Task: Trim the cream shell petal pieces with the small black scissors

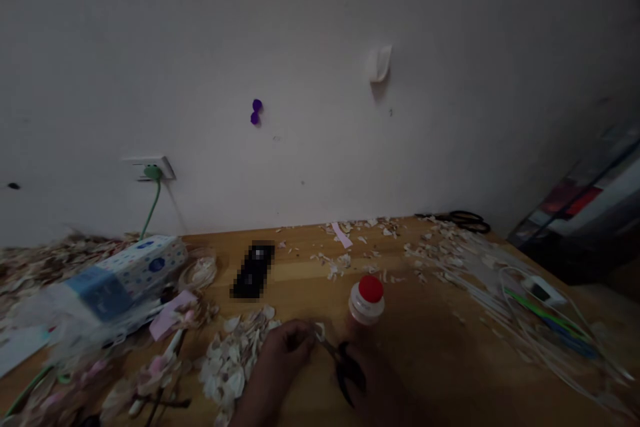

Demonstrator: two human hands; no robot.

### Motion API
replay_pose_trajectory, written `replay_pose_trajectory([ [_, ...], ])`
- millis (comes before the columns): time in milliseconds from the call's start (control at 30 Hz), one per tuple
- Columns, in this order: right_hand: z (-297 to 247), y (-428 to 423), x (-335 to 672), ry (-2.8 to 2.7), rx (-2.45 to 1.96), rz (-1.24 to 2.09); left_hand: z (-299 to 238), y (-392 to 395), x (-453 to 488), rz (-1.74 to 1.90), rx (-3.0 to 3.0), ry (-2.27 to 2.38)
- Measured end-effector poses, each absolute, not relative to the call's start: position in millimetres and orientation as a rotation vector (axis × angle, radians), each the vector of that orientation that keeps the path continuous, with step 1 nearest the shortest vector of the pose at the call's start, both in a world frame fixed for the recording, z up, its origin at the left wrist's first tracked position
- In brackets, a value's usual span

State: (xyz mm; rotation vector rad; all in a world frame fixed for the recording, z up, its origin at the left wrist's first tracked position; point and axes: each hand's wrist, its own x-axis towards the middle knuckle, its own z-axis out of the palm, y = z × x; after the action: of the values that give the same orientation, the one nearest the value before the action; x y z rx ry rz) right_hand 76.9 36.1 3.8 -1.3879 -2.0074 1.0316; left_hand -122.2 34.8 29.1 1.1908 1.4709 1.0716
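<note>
My left hand (283, 360) is low at the frame's bottom centre, fingers pinched on a small pale scrap (320, 330) held at the tips of black scissors (345, 367). My right hand (375, 380) is dark and hard to make out; it grips the scissors' black handles. Just behind the scissors stands a small clear bottle with a red cap (367, 303). A pile of pale cut petals or flakes (233, 353) lies left of my left hand on the wooden table (440, 347).
A tissue box (125, 273), a small clear dish (199, 271) and a blurred dark phone (253, 270) lie at the left. Second scissors (463, 219) sit by the wall. Clear wrap and white cables (530, 300) spread at the right. Scraps litter the table.
</note>
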Motion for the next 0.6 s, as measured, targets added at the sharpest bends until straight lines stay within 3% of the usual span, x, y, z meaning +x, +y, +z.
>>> replay_pose_trajectory([
  [333,-5,39,85,-2.045,-1.386,1.069,26,35,-127,1.01,1.23,1.522],
  [600,14,39,95,-1.654,-1.207,1.311,31,33,-114,1.213,0.433,1.183],
])
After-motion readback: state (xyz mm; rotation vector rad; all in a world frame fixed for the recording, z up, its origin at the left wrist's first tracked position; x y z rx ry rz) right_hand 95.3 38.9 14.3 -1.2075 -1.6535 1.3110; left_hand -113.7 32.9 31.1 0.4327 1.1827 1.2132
